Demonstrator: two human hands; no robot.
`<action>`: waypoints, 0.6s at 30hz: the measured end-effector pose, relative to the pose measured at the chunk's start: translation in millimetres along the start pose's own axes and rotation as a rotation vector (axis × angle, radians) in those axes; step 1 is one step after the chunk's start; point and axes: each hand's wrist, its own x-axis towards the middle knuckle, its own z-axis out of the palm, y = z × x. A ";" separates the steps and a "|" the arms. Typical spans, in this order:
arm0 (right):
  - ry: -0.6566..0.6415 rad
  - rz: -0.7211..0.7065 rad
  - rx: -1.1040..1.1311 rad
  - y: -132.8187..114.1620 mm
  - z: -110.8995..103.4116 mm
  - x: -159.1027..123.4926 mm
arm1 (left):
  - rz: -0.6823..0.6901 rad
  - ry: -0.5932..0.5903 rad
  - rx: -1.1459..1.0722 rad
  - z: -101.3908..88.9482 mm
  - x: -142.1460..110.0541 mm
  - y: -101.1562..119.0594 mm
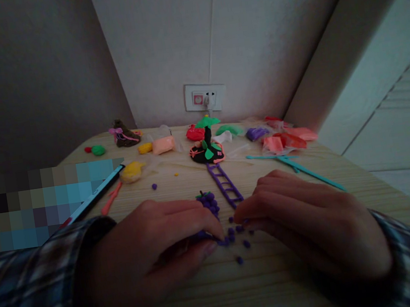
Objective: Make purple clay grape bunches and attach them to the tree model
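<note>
At the back, wall: pale panels with a vertical seam, rising straight up behind the far edge of the wooden table.
Left hand: low over the table, out of a plaid sleeve; fingers curled together with the thumb beneath, some purple showing between; whether it grips that, I cannot tell.
Right hand: out of a matching cuff, fingers bunched, index fingertip and thumb drawn close just above purple bits; what lies between them is hidden.
Flat device: at the left, beyond the left wrist, its screen mostly pixelated.
Turquoise sticks: lying at the right beyond the right hand.
Clay packs: yellow and peach left of centre, red at the middle, purple and coral at the right.
Tree model: green top and black trunk upright on a black base.
Purple ladder: flat, running from that base toward the right fingertips.
Socket: on the wall, plug inserted.
Dark boot figure: far left, with a pink bow.
Grape cluster: just beyond the left fingers.
Small purple balls: scattered between both hands.
</note>
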 end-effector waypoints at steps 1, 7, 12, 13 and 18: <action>-0.004 0.021 0.029 0.6 -1.0 -0.2 | 0.001 -0.005 0.007 0.5 -0.2 -0.4; -0.071 0.113 0.261 8.8 2.7 -2.1 | 0.010 -0.042 0.063 -1.4 -2.1 1.6; -0.087 0.232 0.422 12.7 5.7 -2.8 | 0.051 0.001 0.132 0.3 -3.0 3.9; -0.084 0.253 0.446 13.5 6.0 -2.9 | 0.066 0.016 0.130 1.3 -3.4 3.3; -0.049 0.272 0.553 17.1 8.0 -2.6 | 0.096 0.002 0.120 0.6 -3.7 1.4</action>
